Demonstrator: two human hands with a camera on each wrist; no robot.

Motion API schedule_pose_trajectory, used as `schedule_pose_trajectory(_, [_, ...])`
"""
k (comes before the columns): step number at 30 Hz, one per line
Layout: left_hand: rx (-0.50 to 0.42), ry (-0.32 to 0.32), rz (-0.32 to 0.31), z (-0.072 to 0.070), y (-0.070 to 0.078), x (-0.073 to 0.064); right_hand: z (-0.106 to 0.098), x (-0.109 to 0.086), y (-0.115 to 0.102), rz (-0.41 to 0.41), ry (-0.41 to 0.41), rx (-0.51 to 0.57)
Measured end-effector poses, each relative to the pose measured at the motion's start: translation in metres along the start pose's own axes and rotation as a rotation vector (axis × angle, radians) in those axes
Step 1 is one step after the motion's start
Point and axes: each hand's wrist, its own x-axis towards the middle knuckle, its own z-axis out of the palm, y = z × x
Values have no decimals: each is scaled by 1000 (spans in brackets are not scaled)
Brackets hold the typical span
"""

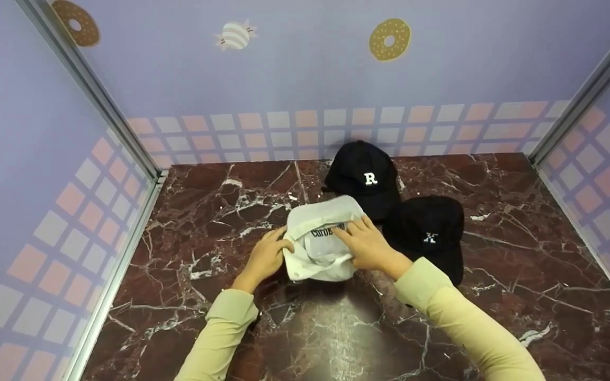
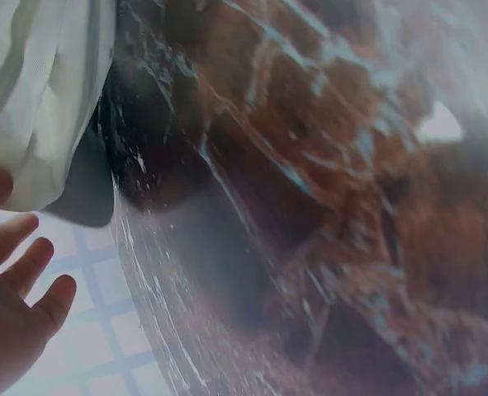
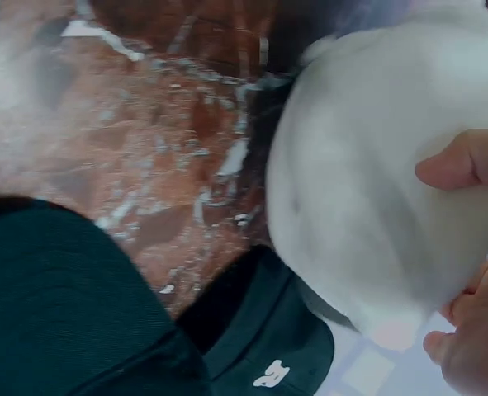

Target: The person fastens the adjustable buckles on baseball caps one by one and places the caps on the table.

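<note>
A white cap (image 1: 331, 248) is held above the marble surface, its inside facing up with dark lettering showing on it. My left hand (image 1: 268, 254) pinches its left edge; in the left wrist view the thumb lies on the white fabric and several fingers (image 2: 49, 305) show beyond it. At the opposite edge my right hand (image 1: 371, 246) grips the cap, fingers along the rim and one digit reaching over the inside. The right wrist view has the right thumb (image 3: 458, 165) pressed on the fabric. Close to the right hand lies a black cap (image 1: 424, 233) with a white letter.
Behind the white cap, a second black cap (image 1: 363, 174) bearing a white R sits against the back wall (image 1: 310, 74). The dark red marble tabletop (image 1: 209, 222) is bounded by patterned panels on the left and right, with metal strips (image 1: 151, 169) at the corners.
</note>
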Motion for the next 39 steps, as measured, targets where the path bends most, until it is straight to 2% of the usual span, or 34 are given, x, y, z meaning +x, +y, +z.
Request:
schedule_pose_trajectory(5, [-76,58,-91,1,5,8,8,-14,2,-33,3,-22])
schedule_pose_trajectory(11, [-151,114,-161,-3,14,15,5,-25,6,-59,-41,104])
schedule_pose_trajectory(15, [-175,163,-151,-6,19,18,-1,-25,10,-60,-109,241])
schedule_pose_trajectory(22, [-229,216,-94,-5,19,20,-10,-25,17,-41,-295,481])
schedule_pose_trajectory(27, [-231,260,-94,-3,16,20,-14,-24,22,9,-460,758])
schedule_pose_trajectory(30, [-228,264,-87,-4,17,20,-15,-25,25,47,-547,929])
schedule_pose_trajectory(33, [-245,250,-71,-7,18,20,-18,-25,29,100,-588,1047])
schedule_pose_trajectory(39, [-255,189,-41,-11,21,19,-25,-28,37,152,-586,1148])
